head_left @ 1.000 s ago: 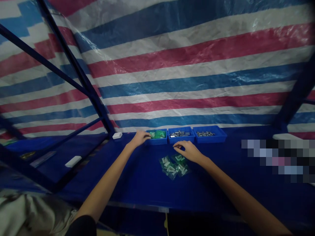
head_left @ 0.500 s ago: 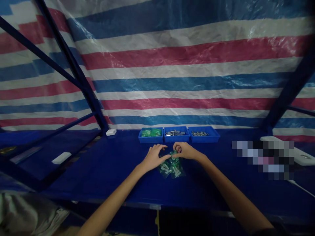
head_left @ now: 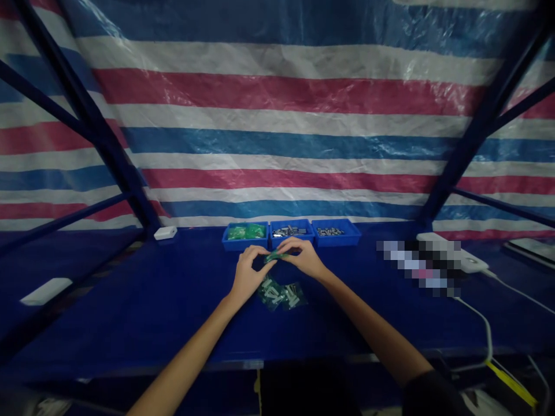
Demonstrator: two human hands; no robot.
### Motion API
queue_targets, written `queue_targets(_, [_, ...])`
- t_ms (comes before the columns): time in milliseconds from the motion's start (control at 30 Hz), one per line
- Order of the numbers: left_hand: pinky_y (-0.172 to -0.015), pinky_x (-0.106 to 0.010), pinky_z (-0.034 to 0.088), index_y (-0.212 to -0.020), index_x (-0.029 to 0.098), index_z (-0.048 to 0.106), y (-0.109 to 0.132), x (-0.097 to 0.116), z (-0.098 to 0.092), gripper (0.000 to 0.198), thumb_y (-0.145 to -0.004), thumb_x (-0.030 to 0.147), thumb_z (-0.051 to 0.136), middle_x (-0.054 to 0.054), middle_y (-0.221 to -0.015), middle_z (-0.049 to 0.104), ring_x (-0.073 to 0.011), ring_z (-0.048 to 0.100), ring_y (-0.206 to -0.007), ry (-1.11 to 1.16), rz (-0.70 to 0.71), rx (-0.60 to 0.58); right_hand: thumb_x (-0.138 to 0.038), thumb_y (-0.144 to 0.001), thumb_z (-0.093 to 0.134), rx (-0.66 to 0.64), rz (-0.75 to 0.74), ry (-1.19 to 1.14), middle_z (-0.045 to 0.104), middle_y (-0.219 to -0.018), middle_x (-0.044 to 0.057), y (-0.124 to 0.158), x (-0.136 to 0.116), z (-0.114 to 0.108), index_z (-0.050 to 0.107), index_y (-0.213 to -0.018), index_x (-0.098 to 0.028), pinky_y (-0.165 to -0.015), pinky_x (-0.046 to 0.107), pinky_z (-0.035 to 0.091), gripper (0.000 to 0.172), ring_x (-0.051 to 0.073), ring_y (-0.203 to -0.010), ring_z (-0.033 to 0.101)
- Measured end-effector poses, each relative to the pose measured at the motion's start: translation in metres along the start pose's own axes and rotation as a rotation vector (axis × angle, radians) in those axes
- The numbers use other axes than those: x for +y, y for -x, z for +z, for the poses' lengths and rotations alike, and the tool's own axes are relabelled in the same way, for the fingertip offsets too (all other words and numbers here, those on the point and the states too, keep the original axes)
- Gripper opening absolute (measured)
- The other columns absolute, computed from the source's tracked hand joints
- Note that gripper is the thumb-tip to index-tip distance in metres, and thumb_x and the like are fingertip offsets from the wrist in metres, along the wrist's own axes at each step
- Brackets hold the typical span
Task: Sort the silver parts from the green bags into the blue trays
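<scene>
A small green plastic bag [head_left: 273, 256] is pinched at its two sides, above the blue table [head_left: 182, 312]. My left hand [head_left: 248, 273] grips its left side between thumb and fingers. From the other side, my right hand [head_left: 307, 259] holds it the same way. What the bag contains is hard to make out. Just below my hands lie a clear-green bag [head_left: 271, 294] and another bag [head_left: 293, 296] beside it, both with pale, slim parts inside.
Behind my hands stand a blue bin [head_left: 245, 247] of green bags, a middle bin [head_left: 309, 238] of metal parts and a right bin [head_left: 353, 236] of smaller metal parts. White devices and a cable [head_left: 488, 326] lie right; a white box [head_left: 165, 233] sits back left.
Both hands have lifted a green bag off the pile and now hold it stretched between them. The view has shifted to the right.
</scene>
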State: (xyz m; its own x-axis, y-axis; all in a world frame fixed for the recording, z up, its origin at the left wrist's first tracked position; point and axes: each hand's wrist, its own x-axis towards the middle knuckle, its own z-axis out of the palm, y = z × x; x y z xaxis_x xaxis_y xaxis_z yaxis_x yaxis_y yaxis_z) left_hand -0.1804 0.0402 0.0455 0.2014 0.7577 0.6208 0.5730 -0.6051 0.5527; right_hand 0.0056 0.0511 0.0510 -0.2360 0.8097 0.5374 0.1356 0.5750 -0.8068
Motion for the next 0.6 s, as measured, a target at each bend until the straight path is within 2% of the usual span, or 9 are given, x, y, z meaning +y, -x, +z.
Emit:
queue_targets(67, [-0.082,-0.034,0.039,-0.068,0.021,0.056,0.001,-0.004,0.001,0.020,-0.077,0.038,0.062,-0.003,-0.086,0.064,-0.0200,0.056,-0.087,-0.058,0.036,-0.018,-0.032,-0.072,0.069,0.018,-0.041,0.064,0.068,-0.097,0.004,0.002,0.000,0.002,0.071,-0.070,-0.023,-0.087,0.036,0.046,0.009,0.020,-0.095,0.061])
queue_targets(133, [-0.081,-0.034,0.038,-0.061,0.021,0.053,0.001,-0.010,0.001,0.027,-0.079,0.040,0.059,-0.002,-0.082,0.064,-0.0190,0.055,-0.084,-0.101,0.059,-0.069,-0.031,-0.072,0.069,0.028,-0.020,0.106,0.068,-0.095,0.003,0.004,0.003,0.005,0.071,-0.077,-0.024,-0.089,0.037,0.045,0.009,0.019,-0.094,0.061])
queue_targets(167, [-0.080,-0.033,0.038,-0.061,0.020,0.052,0.002,-0.013,0.001,0.029,-0.080,0.041,0.058,-0.001,-0.079,0.064,-0.0184,0.055,-0.082,-0.113,0.062,-0.091,-0.031,-0.071,0.069,0.023,0.013,0.103,0.069,-0.090,0.003,0.005,0.005,0.006,0.070,-0.086,-0.024,-0.086,0.036,0.046,0.016,0.018,-0.089,0.063])
queue_targets(267, [-0.076,-0.030,0.039,-0.062,0.020,0.052,0.004,-0.018,0.002,0.030,-0.081,0.043,0.055,0.000,-0.068,0.060,-0.0164,0.054,-0.074,-0.102,0.023,-0.106,-0.032,-0.065,0.073,-0.009,0.140,0.005,0.065,-0.070,-0.002,0.007,0.011,0.010,0.058,-0.115,-0.022,-0.069,0.030,0.050,0.053,0.015,-0.069,0.063])
queue_targets(300, [-0.075,-0.030,0.040,-0.063,0.020,0.053,0.004,-0.018,0.001,0.030,-0.082,0.043,0.054,0.001,-0.066,0.059,-0.0158,0.054,-0.072,-0.080,0.002,-0.094,-0.033,-0.064,0.073,-0.011,0.171,-0.041,0.064,-0.067,-0.003,0.007,0.012,0.011,0.054,-0.120,-0.021,-0.065,0.028,0.050,0.060,0.014,-0.065,0.062])
queue_targets(367, [-0.072,-0.027,0.042,-0.064,0.019,0.055,0.000,-0.014,-0.002,0.030,-0.082,0.044,0.052,0.001,-0.065,0.059,-0.0145,0.053,-0.068,-0.029,-0.041,-0.043,-0.037,-0.067,0.070,0.014,0.212,-0.122,0.064,-0.065,-0.003,0.006,0.011,0.013,0.051,-0.121,-0.020,-0.060,0.026,0.049,0.060,0.013,-0.060,0.062])
queue_targets(467, [-0.067,-0.024,0.043,-0.074,0.019,0.058,-0.023,-0.011,-0.015,0.027,-0.084,0.042,0.049,0.001,-0.071,0.061,-0.0136,0.055,-0.068,0.019,-0.098,0.079,-0.044,-0.074,0.061,0.076,0.258,-0.192,0.068,-0.072,0.002,0.004,0.008,0.014,0.051,-0.119,-0.019,-0.054,0.025,0.047,0.052,0.013,-0.055,0.062])
queue_targets(533, [-0.069,-0.024,0.044,-0.092,0.019,0.057,-0.051,-0.014,-0.023,0.023,-0.084,0.038,0.048,-0.001,-0.082,0.064,-0.0140,0.058,-0.074,0.040,-0.094,0.152,-0.046,-0.077,0.058,0.104,0.282,-0.202,0.069,-0.074,0.003,0.002,0.007,0.012,0.052,-0.117,-0.018,-0.051,0.024,0.046,0.049,0.013,-0.053,0.062])
queue_targets(600, [-0.075,-0.025,0.045,-0.099,0.019,0.055,-0.082,-0.023,-0.027,0.021,-0.084,0.032,0.048,-0.002,-0.089,0.065,-0.0151,0.060,-0.081,0.000,-0.052,0.134,-0.047,-0.079,0.055,0.118,0.296,-0.200,0.069,-0.072,0.004,0.001,0.008,0.009,0.053,-0.115,-0.018,-0.049,0.023,0.045,0.047,0.012,-0.053,0.061])
